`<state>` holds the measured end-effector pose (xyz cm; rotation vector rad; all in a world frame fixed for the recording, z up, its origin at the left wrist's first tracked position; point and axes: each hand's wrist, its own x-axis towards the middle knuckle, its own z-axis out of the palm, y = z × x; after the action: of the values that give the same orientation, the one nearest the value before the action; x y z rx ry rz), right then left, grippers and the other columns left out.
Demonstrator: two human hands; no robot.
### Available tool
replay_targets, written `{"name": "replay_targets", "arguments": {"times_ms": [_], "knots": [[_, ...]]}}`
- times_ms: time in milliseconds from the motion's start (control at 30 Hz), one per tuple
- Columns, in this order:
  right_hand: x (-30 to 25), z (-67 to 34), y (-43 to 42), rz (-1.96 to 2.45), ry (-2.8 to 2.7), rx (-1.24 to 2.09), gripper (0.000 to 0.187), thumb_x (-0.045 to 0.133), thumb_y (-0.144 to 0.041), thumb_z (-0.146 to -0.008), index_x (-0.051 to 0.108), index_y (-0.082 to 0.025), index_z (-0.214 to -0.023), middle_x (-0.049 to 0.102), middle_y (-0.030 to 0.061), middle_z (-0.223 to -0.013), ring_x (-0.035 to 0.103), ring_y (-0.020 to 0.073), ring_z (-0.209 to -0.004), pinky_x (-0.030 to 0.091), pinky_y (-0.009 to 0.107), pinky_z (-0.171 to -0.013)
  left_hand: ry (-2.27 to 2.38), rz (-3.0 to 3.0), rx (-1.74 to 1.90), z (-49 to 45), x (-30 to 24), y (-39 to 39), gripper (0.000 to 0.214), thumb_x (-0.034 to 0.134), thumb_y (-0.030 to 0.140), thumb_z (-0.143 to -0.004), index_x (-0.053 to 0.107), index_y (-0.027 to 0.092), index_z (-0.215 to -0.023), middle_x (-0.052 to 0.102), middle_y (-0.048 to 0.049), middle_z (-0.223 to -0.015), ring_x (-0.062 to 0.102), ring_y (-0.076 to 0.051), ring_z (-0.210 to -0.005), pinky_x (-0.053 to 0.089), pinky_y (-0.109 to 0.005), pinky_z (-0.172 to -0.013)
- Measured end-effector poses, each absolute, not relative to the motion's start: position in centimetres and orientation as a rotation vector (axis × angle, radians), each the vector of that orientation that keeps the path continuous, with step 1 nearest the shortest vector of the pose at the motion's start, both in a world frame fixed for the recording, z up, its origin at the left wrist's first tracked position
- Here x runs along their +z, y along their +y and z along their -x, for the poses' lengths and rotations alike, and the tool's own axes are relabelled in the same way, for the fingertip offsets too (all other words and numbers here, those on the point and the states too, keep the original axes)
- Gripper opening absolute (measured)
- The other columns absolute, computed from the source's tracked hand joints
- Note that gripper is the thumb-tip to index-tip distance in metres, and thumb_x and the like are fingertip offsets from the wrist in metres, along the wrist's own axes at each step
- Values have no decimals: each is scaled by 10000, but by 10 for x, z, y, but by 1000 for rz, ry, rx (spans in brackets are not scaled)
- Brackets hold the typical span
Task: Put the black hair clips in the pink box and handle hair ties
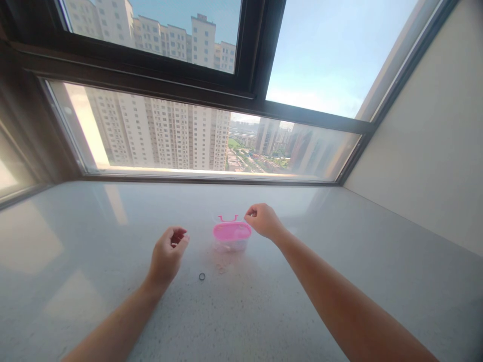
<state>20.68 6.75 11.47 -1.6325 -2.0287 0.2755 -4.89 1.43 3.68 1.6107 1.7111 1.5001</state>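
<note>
A small clear box with a pink oval lid (231, 232) stands on the pale sill, its contents too blurred to name. Behind the lid rises a pink handle (228, 219). My right hand (262, 219) is just beyond the lid's right end, its fingers pinched together; whatever they hold, if anything, is hidden. To the left of the box, my left hand (168, 251) hovers with loosely curled fingers and a gap to the thumb, nothing visible between them. A dark ring (202, 276) lies on the sill in front of the box. Beside it are faint pale pink rings (221, 269).
The wide speckled white sill (256, 317) runs up to a dark-framed window (211, 178). Tall buildings show through the glass. A plain white wall (426, 151) bounds the right side, and sunlight patches fall on the left of the sill.
</note>
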Motion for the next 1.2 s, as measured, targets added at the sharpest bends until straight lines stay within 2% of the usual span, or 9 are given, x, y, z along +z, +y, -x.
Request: {"name": "replay_targets", "arguments": {"times_ms": [133, 233, 300, 433, 600, 800, 1067, 1200], "knots": [[118, -201, 42, 1514, -2059, 304, 158, 536, -252, -752, 659, -153, -769, 600, -3, -612, 496, 96, -543, 338, 198, -530, 1764, -1635, 1449, 50, 36, 15, 243, 501, 384, -773, 588, 163, -828, 625, -18, -719, 602, -181, -674, 482, -270, -609], [104, -187, 15, 1249, -2283, 471, 126, 550, -221, -749, 657, -158, -769, 591, -12, -595, 484, 90, -520, 321, 195, -512, 1813, -1674, 1376, 50, 37, 14, 256, 480, 380, -782, 609, 162, -816, 638, -21, -701, 601, -179, -653, 479, -265, -597], [89, -175, -1, 1207, -2402, 542, 158, 554, -216, -753, 670, -163, -847, 626, 0, -622, 511, 100, -524, 330, 203, -518, 1846, -1721, 1298, 51, 38, 13, 253, 481, 368, -772, 631, 168, -809, 640, -18, -686, 590, -176, -626, 468, -263, -580], [60, -152, -18, 1139, -2611, 410, 292, 539, -226, -767, 664, -220, -1031, 696, 40, -775, 605, 162, -685, 392, 244, -628, 1900, -1838, 1108, 53, 42, 12, 214, 520, 332, -722, 671, 193, -782, 652, -16, -679, 588, -186, -629, 443, -264, -595], [50, -138, -23, 1137, -2764, 241, 250, 464, -249, -832, 688, -206, -933, 703, 73, -797, 635, 187, -708, 401, 249, -613, 1873, -1965, 871, 62, 44, 10, 128, 546, 250, -669, 668, 211, -673, 659, -18, -648, 603, -190, -628, 405, -249, -586], [49, -135, -22, 1147, -2754, 232, 212, 463, -233, -849, 655, -164, -904, 698, 87, -843, 648, 184, -742, 407, 242, -623, 1822, -2012, 674, 68, 50, 2, 117, 572, 195, -616, 655, 214, -695, 640, 7, -612, 598, -173, -592, 393, -231, -562], [46, -140, -25, 1183, -2818, 113, 141, 449, -192, -838, 573, -148, -889, 681, 108, -781, 608, 182, -595, 317, 251, -498, 1881, -1995, 550, 79, 59, -3, 90, 558, 132, -586, 601, 208, -570, 642, -11, -596, 598, -189, -604, 374, -237, -550], [52, -154, -29, 1179, -2774, 243, 152, 410, -193, -870, 544, -163, -935, 665, 79, -770, 569, 159, -575, 283, 246, -507, 1857, -2019, 543, 79, 55, -3, 120, 526, 128, -616, 556, 200, -526, 622, -15, -573, 579, -186, -590, 353, -236, -537]]}}
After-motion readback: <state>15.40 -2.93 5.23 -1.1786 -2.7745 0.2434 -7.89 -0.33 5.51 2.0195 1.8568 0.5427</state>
